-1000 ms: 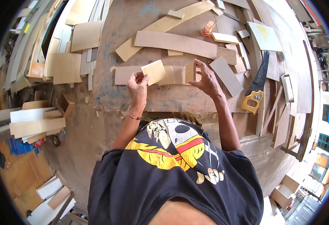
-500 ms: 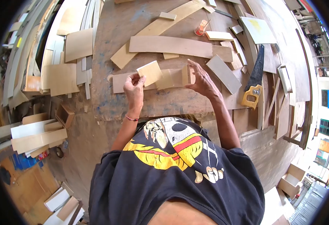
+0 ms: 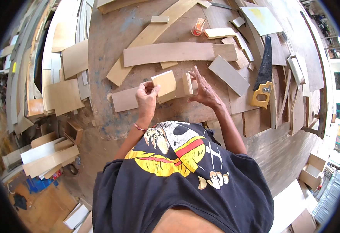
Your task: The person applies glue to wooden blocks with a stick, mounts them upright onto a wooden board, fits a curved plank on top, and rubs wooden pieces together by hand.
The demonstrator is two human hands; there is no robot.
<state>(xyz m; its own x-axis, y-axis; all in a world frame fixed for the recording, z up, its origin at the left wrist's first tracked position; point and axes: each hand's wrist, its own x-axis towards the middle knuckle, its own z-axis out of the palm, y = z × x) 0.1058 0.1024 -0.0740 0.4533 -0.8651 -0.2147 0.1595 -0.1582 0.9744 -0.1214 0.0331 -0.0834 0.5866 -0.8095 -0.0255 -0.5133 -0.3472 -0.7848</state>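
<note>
Pinched between thumb and fingers, my left hand (image 3: 147, 95) holds a small square plywood piece (image 3: 165, 84) up at a tilt. My right hand (image 3: 205, 90) curves round a second small wooden block (image 3: 187, 84), which is on edge, its thumb at the near end and fingers at the far end. The two pieces face each other with a narrow gap between them. Beneath both hands lies a flat wooden strip (image 3: 125, 100), its middle partly covered.
A long brown board (image 3: 166, 53) lies across a paler plank (image 3: 150, 33) on the workbench (image 3: 104, 58). A small cup (image 3: 198, 27) stands beyond. To the right are a grey board (image 3: 229, 75) and a handsaw (image 3: 263, 73). Stacked panels (image 3: 67, 93) are at left.
My left hand has brought its plywood piece rightward, narrowing the gap to the block at my right hand. The whole view has turned slightly.
</note>
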